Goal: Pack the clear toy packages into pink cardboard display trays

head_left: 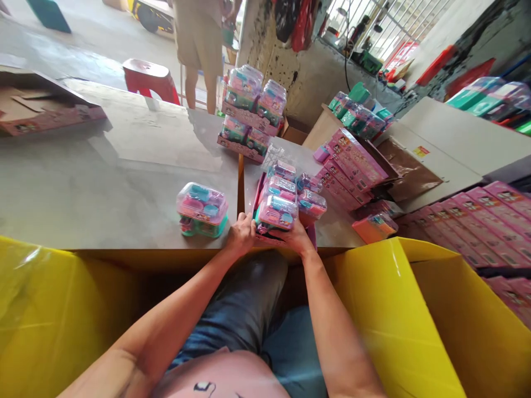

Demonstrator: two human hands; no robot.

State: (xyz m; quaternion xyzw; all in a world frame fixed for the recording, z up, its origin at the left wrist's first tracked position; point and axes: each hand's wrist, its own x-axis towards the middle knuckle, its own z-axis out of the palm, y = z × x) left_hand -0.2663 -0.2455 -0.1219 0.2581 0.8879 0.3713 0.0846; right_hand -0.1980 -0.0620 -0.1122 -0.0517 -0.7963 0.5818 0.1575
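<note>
LH (241,234), RH (297,237) hold pack (276,213) nr tbl (116,204) edge; room far L.

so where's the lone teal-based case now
In the head view, the lone teal-based case sits left of centre on the table, just left of the left hand.

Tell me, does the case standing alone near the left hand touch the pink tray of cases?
Apart. The head view shows tabletop and a brown gap between the lone case and pink tray.

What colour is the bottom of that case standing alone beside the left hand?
The case's bottom is teal green; the head view shows it best.
</note>
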